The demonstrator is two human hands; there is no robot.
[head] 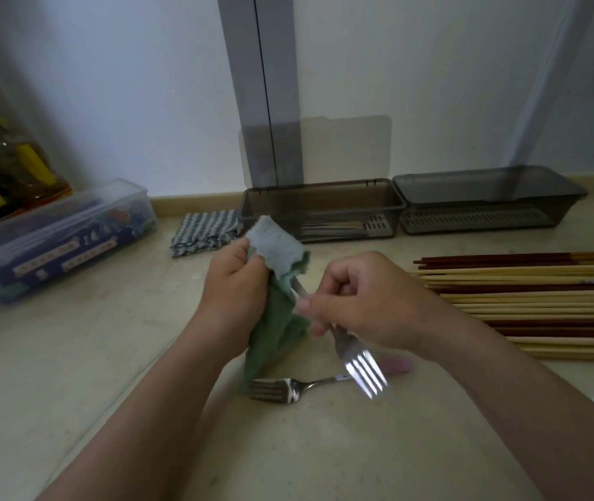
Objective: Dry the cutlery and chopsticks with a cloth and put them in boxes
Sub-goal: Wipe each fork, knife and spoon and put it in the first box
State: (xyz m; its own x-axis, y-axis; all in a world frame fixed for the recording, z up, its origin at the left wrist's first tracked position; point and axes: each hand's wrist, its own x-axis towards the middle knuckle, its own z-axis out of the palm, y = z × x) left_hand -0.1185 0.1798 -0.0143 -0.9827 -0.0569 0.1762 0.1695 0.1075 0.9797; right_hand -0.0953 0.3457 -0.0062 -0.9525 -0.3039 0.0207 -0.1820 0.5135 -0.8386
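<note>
Inside cloth [276,280], fork [355,363] handle hidden.

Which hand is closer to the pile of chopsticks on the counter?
Right. The right hand, holding a fork, is just beside the chopsticks; the left hand, gripping the green cloth, sits farther away.

The pale worktop [71,374] carries a fork [284,388], chopsticks [541,305], two grey boxes [324,211], a checked cloth [208,229] and a clear tub [53,240].
</note>
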